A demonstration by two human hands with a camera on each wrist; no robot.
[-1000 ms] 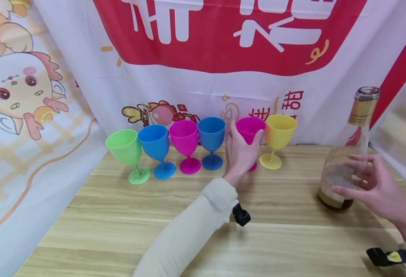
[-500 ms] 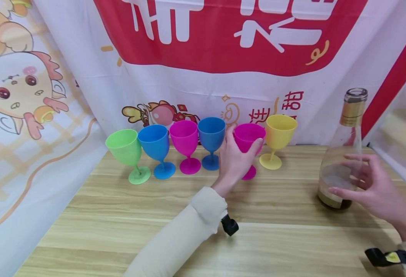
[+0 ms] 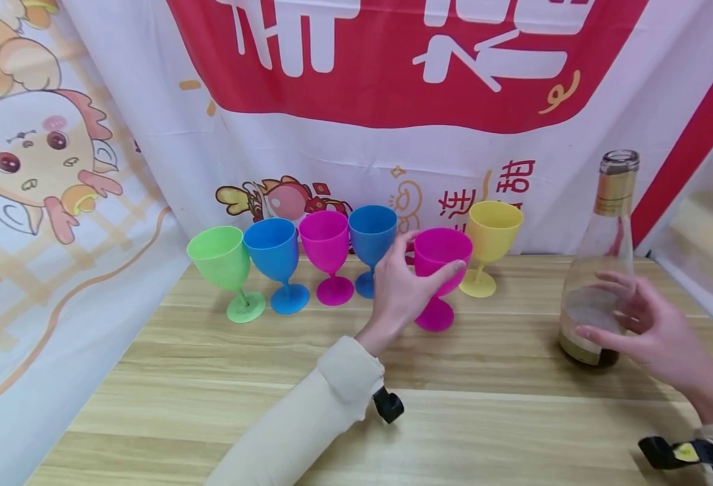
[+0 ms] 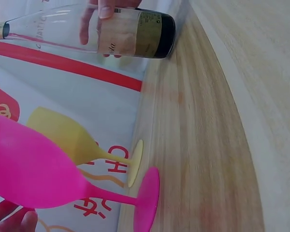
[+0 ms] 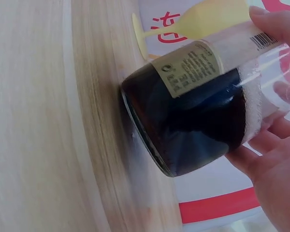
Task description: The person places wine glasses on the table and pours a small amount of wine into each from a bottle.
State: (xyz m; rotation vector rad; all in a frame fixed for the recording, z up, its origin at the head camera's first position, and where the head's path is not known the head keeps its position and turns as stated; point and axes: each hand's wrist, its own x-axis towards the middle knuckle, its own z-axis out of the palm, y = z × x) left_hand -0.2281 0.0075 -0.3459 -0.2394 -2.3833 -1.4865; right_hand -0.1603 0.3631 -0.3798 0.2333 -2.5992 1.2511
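Note:
My left hand (image 3: 402, 287) grips the bowl of a magenta goblet (image 3: 438, 246), thumb on the near side. The goblet stands upright, its foot at the tabletop, in front of the yellow goblet (image 3: 491, 233). At the right, my right hand (image 3: 663, 331) holds a clear wine bottle (image 3: 599, 263) round its lower body. Dark liquid fills the bottle's bottom part in the right wrist view, below a foamy line, and a label (image 5: 188, 67) shows there. The bottle's mouth is uncapped. Whether its base fully touches the table, I cannot tell.
Left of my left hand stand a blue goblet (image 3: 371, 233), another magenta goblet (image 3: 324, 239), a second blue goblet (image 3: 273, 246) and a green goblet (image 3: 219, 253) in a row. Behind the wooden table (image 3: 484, 418) hangs a printed cloth (image 3: 356, 155).
My left hand has drawn the magenta goblet out of the row toward me. The bottle in my right hand has tipped slightly left, its neck moving more than its base.

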